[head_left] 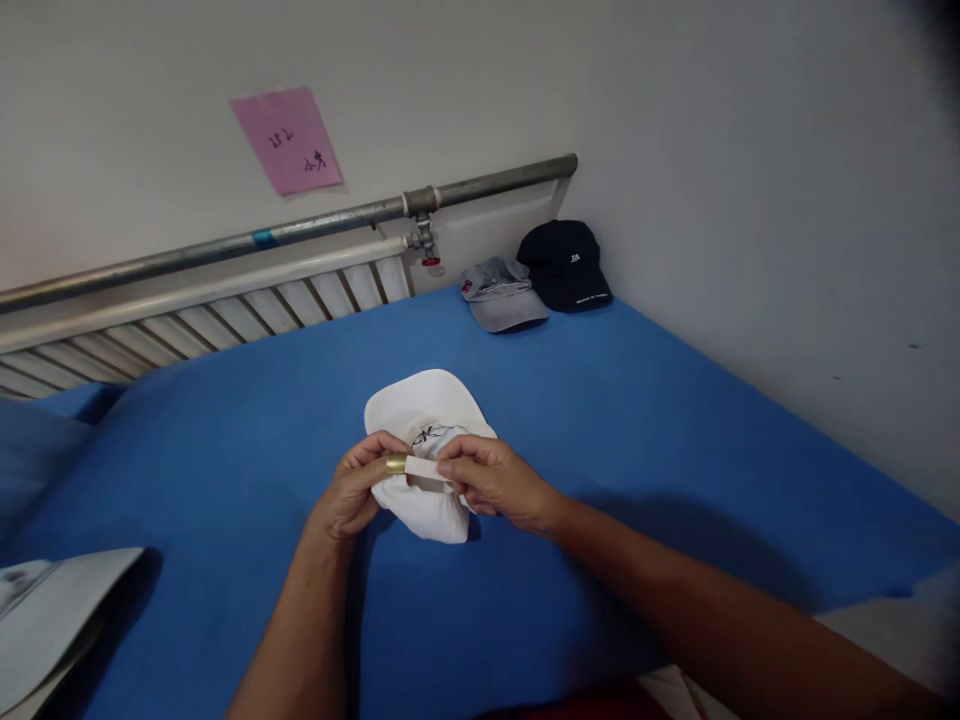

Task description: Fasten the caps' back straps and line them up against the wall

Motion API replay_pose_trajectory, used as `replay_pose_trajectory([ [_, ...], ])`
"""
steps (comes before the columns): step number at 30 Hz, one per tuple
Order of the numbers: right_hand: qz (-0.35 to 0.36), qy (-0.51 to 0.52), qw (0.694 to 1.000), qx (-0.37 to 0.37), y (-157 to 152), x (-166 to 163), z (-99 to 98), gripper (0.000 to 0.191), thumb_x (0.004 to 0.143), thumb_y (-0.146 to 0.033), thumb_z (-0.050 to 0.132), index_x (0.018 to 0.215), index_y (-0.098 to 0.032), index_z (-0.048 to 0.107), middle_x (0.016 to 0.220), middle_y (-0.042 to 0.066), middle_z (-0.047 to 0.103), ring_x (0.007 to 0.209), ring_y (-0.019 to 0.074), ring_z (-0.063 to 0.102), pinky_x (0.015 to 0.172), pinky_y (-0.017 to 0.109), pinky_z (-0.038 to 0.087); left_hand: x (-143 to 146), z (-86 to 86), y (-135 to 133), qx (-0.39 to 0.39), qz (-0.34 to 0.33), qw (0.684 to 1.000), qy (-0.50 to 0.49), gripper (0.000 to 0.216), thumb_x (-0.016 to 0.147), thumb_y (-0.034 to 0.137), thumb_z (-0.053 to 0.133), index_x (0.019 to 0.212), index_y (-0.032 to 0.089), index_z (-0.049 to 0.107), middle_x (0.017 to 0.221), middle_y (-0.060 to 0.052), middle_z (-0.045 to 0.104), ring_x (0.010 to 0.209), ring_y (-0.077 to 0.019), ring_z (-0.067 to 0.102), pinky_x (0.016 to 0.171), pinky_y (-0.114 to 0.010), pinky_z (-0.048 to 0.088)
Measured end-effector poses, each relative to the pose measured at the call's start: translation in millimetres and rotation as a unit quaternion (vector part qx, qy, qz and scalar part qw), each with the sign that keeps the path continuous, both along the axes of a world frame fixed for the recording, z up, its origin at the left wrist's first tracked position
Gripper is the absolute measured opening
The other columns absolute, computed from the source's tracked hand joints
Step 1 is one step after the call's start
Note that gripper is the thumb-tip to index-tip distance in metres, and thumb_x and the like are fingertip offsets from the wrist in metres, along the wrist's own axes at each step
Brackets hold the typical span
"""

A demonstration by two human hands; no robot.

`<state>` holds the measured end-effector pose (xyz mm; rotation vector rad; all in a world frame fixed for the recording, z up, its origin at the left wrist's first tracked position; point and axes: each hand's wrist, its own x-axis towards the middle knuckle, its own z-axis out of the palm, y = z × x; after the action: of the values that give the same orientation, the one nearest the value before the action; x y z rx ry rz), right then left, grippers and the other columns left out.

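Observation:
A white baseball cap (431, 396) lies on the blue surface, its brim pointing away from me and dark lettering partly showing inside the brim's edge. Across its back opening runs a white strap (422, 467) with a gold-coloured metal buckle (397, 464). My left hand (361, 480) pinches the strap at the buckle, thumb and fingers closed. From the other side, my right hand (487, 475) grips the strap between thumb and fingertips. The strap's ends are hidden under my fingers.
A grey cap (506, 300) and a black cap (566, 265) sit at the far corner by the wall. A radiator (202, 325) and metal pipe (322, 222) border the back. At the lower left lies a pale, flat-edged object (67, 610).

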<state>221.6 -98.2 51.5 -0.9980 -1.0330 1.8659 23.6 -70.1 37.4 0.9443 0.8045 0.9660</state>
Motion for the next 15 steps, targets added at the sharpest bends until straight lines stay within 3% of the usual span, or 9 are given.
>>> replay_pose_trajectory([
  [15, -0.001, -0.008, 1.0, -0.007, 1.1, 1.0, 0.5, 0.004, 0.074, -0.02, 0.061, 0.073, -0.017, 0.059, 0.05, -0.008, 0.047, 0.035, 0.0019, 0.032, 0.034, 0.016, 0.021, -1.1, -0.8, -0.2, 0.0, -0.018, 1.0, 0.001, 0.018, 0.065, 0.025, 0.081, 0.074, 0.014, 0.07, 0.064, -0.002, 0.067, 0.053, -0.0095, 0.059, 0.051, -0.018, 0.044],
])
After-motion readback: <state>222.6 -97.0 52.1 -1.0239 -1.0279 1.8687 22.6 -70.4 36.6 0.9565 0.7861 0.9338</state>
